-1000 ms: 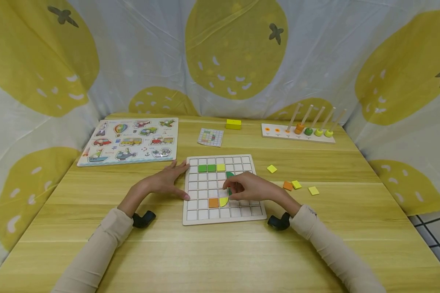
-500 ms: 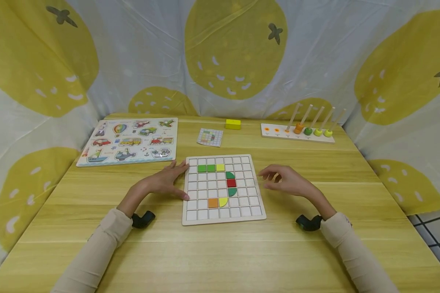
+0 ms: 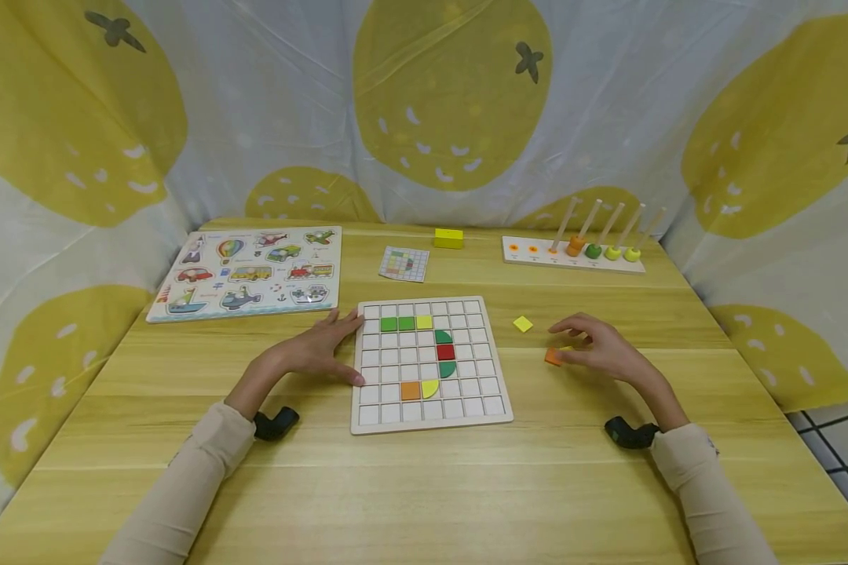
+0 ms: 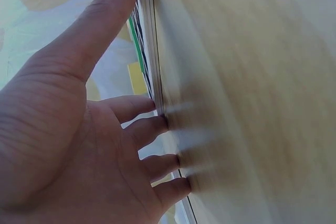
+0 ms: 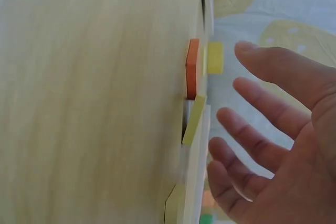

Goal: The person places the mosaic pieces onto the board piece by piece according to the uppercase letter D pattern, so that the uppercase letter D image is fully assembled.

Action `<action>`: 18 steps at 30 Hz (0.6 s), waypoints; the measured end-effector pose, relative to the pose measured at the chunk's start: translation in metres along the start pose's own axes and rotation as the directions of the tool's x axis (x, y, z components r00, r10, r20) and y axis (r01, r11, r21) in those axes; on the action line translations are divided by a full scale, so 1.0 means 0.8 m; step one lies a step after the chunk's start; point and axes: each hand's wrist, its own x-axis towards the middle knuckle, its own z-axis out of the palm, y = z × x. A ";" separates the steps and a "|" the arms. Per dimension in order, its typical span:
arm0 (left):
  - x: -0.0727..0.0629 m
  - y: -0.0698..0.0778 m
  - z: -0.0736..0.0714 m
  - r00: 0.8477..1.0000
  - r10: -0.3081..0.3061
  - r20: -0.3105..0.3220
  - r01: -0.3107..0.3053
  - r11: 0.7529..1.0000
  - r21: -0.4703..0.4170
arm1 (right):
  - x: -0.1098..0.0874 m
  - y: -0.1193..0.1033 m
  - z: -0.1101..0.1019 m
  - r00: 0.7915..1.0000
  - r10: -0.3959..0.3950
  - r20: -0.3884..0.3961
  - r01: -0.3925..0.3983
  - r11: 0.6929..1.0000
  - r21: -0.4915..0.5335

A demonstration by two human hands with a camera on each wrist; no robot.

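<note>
Left hand point(image 3: 318, 349), fingers spread, touches the left edge of the grid board point(image 3: 389, 417), central on the tabletop point(image 3: 466, 502); right hand point(image 3: 601, 345), loose, empty, hovers by an orange square tile point(image 3: 552, 357) nearer the right edge.

- Bare left hand point(image 3: 316, 350): thumb spread wide from slightly bent fingers.
- Bare right hand point(image 3: 601, 347): fingers loosely curved, thumb apart.
- Beige-sleeved left arm point(image 3: 180, 482) and beige-sleeved right arm point(image 3: 707, 490): reaching forward, angled inward.

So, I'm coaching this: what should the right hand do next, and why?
Perhaps pinch the loose orange tile: the right hand, holding nothing, hovers close to it, and the board, with the left hand against it, has bare squares.
</note>
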 end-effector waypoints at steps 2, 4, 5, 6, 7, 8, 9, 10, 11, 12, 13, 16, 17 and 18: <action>0.000 -0.001 0.000 1.000 0.002 0.000 -0.002 1.000 0.001 | -0.002 0.004 -0.002 1.000 0.007 0.002 -0.007 1.000 -0.013; 0.000 -0.001 0.000 1.000 0.003 0.000 -0.003 1.000 -0.002 | -0.003 0.008 -0.003 1.000 0.003 0.012 -0.003 0.999 -0.032; 0.000 -0.001 0.000 1.000 0.003 0.001 -0.003 1.000 -0.002 | -0.004 0.009 -0.003 1.000 0.003 0.019 -0.002 0.999 -0.037; 0.000 -0.001 0.000 1.000 0.002 0.000 -0.002 1.000 -0.001 | -0.005 0.010 -0.003 1.000 0.002 0.025 -0.001 0.999 -0.041; 0.000 -0.001 0.000 1.000 0.001 0.000 -0.001 1.000 0.000 | -0.005 0.011 -0.002 1.000 0.000 0.030 0.002 0.999 -0.050; 0.001 -0.002 0.000 1.000 0.000 0.000 0.000 1.000 0.000 | -0.005 0.011 -0.002 0.999 -0.004 0.033 0.006 0.998 -0.057; 0.001 -0.002 0.001 1.000 0.000 -0.001 0.000 1.000 -0.001 | -0.005 0.012 -0.001 0.999 -0.006 0.035 0.008 0.998 -0.063; 0.001 -0.002 0.001 1.000 -0.001 -0.001 0.001 1.000 -0.001 | -0.005 0.013 0.000 0.999 -0.006 0.036 0.009 0.997 -0.072; 0.001 -0.002 0.001 1.000 -0.001 -0.002 0.001 1.000 -0.001 | -0.005 0.014 0.001 0.999 -0.006 0.036 0.009 0.997 -0.077; 0.001 -0.002 0.001 1.000 -0.002 -0.002 0.002 1.000 -0.002 | -0.005 0.015 0.003 0.999 -0.007 0.034 0.010 0.996 -0.087; 0.001 -0.002 0.001 1.000 -0.002 -0.003 0.002 1.000 -0.001 | -0.005 0.016 0.004 0.999 -0.008 0.031 0.011 0.995 -0.098; 0.000 -0.001 0.001 1.000 -0.003 -0.005 0.003 1.000 0.004 | -0.004 0.016 0.006 1.000 -0.015 0.024 0.018 0.992 -0.125; 0.000 -0.001 0.001 1.000 -0.003 -0.006 0.003 1.000 0.005 | -0.004 0.015 0.007 1.000 -0.016 0.023 0.018 0.991 -0.130; 0.000 -0.001 0.001 1.000 -0.001 -0.006 0.001 1.000 0.006 | -0.004 0.015 0.007 1.000 -0.016 0.022 0.019 0.991 -0.135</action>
